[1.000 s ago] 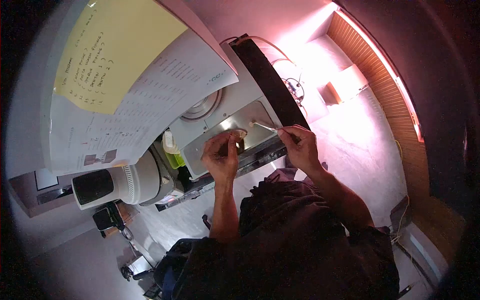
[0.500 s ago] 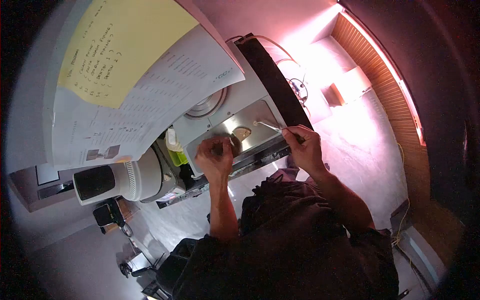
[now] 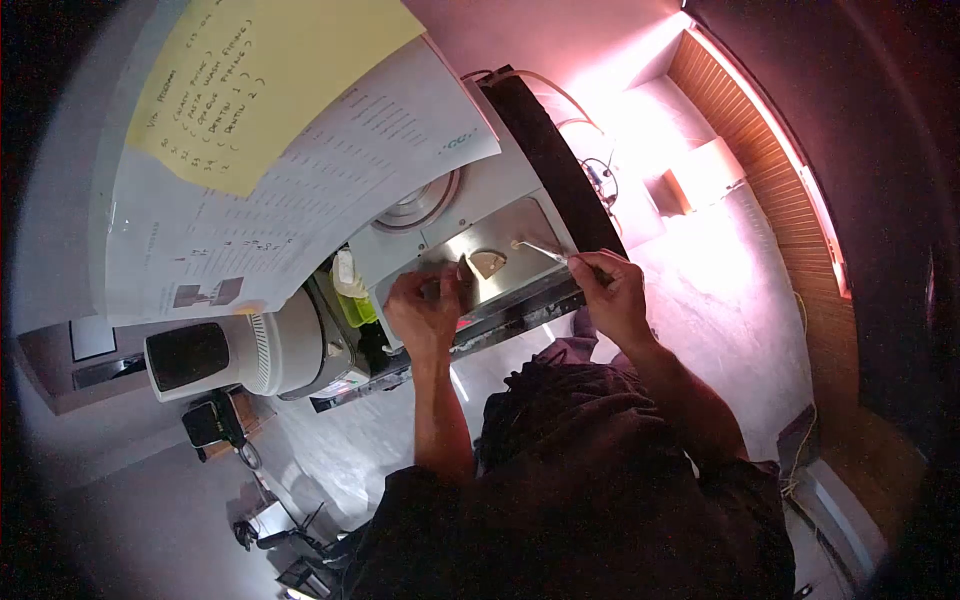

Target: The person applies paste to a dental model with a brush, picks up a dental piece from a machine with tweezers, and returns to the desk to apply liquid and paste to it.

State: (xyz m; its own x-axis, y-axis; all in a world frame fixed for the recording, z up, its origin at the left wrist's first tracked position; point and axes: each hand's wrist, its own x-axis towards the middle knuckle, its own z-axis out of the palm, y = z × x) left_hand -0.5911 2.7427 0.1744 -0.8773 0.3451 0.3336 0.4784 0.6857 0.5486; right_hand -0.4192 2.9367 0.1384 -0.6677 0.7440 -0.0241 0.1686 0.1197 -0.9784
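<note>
My right hand [image 3: 612, 290] grips thin metal tweezers [image 3: 545, 252] that point left over a shiny metal tray [image 3: 520, 222]. At their tip is a tiny yellowish piece [image 3: 515, 244], too small to name. A tan, rounded slab [image 3: 487, 264] with a dark mark lies on the tray between my hands. My left hand [image 3: 423, 305] is over the tray's left end, just left of the slab, with fingers curled and thumb close to them. What those fingers hold, if anything, I cannot make out.
Papers with a yellow handwritten note [image 3: 270, 80] hang close at upper left. Behind the tray is a round furnace-like base [image 3: 425, 205]. A bright green container [image 3: 357, 308] and a white machine [image 3: 270, 350] stand at left. A box [image 3: 705, 175] sits beyond.
My left hand has drawn slightly left, away from the tan slab, which shows more fully now. My right hand still holds the tweezers in nearly the same place. The view has shifted slightly.
</note>
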